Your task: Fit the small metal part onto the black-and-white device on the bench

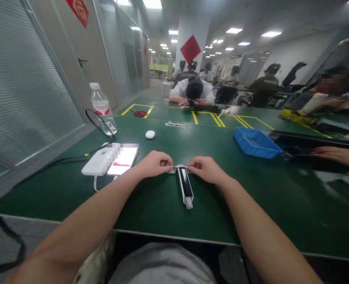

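A narrow white-and-black bar-shaped device [185,186] lies on the green table [151,205], pointing toward me. My left hand [154,164] pinches a small grey piece at the left of its far end. My right hand [205,169] pinches the matching spot on the right of that end. Both hands have their fingers closed on the device's far end.
A phone [124,158] and a white power bank [96,164] with cables lie to the left, a water bottle [102,109] and a white puck [150,134] behind. A blue tray [256,142] stands right. A co-worker's hand [336,154] rests far right; a person leans head-down opposite.
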Tool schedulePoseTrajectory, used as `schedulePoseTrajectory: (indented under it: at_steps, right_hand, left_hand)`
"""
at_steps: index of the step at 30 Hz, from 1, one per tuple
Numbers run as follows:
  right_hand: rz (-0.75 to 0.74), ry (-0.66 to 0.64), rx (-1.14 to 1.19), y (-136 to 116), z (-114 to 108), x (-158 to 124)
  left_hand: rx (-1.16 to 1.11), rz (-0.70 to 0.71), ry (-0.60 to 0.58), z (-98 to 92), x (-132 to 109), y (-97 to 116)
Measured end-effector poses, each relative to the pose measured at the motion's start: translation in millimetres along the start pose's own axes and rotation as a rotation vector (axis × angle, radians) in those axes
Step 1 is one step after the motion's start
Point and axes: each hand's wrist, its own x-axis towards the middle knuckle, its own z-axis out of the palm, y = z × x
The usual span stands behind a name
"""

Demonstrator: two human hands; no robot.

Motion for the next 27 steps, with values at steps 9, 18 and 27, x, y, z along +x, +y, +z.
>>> schedulePoseTrajectory:
  at_steps: [9, 18, 27]
  right_hand:
    - [-0.004, -0.003, -0.005, -6.4, -3.8, -1.3]
    - [0.001, 0.001, 0.0, -5.4, -3.7, -0.8]
    - [-0.017, 0.005, -0.015, -3.9, -3.2, -1.1]
  left_hand:
    - [-0.034, -0.032, 0.014, 0.3, 0.5, 6.2]
    - [0.052, -0.058, 0.001, -0.4, 1.7, 3.2]
    - [0.005, 0.05, 0.006, -2.6, 0.0, 3.5]
